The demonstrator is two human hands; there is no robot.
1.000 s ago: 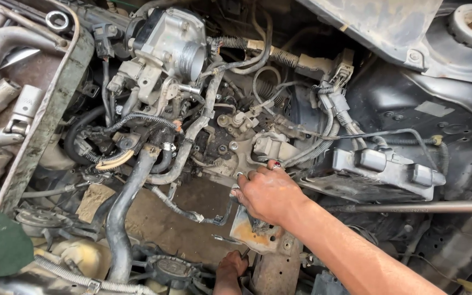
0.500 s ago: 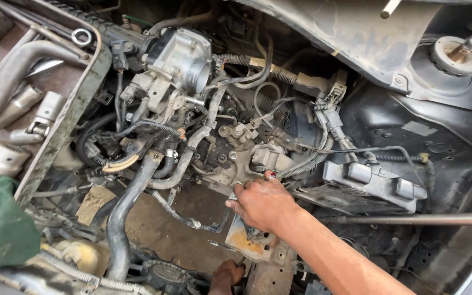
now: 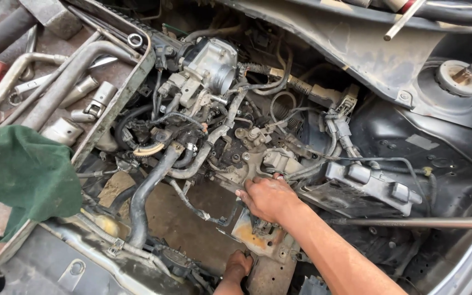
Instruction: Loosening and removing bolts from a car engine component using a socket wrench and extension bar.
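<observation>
Engine bay, hood open, seen from above.

Right hand [image 3: 267,198]: knuckles up, fingers curled and pressed onto a grimy metal bracket [image 3: 263,236] low in the middle of the bay, just below the pale gearbox housing [image 3: 247,158]. Fingertips are hidden under the hand, so whether they pinch a fastener I cannot tell.

Left hand [image 3: 238,267]: at the bay's near edge, below the bracket, fingers closed around something dark; the object itself is hidden.

Judgement on technique: with one hand above and one beneath the bracket, the lower hand should steady the part while the upper works by feel. Keep the wrist clear of the wiring loom [image 3: 331,134] and of the black rubber hose [image 3: 147,191] to the left. The long steel rod [image 3: 422,222] crossing from the bay's right edge lies close to the forearm; avoid knocking it.

Counts:
- hands: 2, both the person's own
- throttle body [image 3: 210,64]: 1, far side of the bay
- strut mount [image 3: 460,78]: 1, far right corner
- green rag [image 3: 25,175]: 1, over the left edge
- tool tray [image 3: 135,76]: 1, far left corner, holding several sockets and bars
</observation>
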